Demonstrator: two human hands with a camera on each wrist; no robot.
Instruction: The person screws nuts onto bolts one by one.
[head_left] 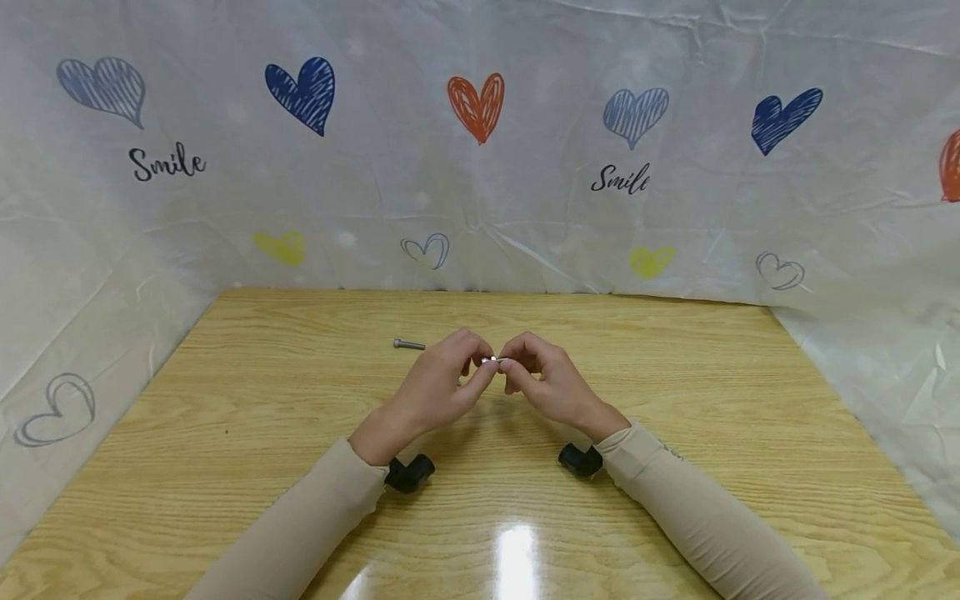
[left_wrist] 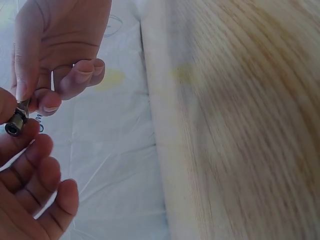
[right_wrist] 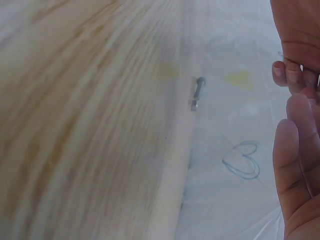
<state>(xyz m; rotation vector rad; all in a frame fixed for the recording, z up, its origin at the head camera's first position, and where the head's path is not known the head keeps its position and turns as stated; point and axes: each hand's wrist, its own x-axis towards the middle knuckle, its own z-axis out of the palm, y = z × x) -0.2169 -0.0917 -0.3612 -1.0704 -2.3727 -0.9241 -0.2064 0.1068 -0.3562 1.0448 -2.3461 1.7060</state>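
Above the middle of the table, both hands meet at a small metal bolt (head_left: pixel 503 359). My left hand (head_left: pixel 442 382) pinches it at the head end between thumb and forefinger. From the other side, my right hand (head_left: pixel 553 383) pinches the shank end. In the left wrist view the bolt's socket head (left_wrist: pixel 13 128) faces the camera, and a shiny metal piece shows just behind it, partly covered by fingertips. The other fingers of both hands are loosely bent. In the right wrist view the held bolt is hidden by the fingers.
A second bolt (head_left: pixel 408 343) lies on the wooden table (head_left: pixel 300 517), left of and beyond my left hand. Close to its end lies a small nut (right_wrist: pixel 194 105). A white cloth (head_left: pixel 525 208) printed with hearts stands along the back and sides.
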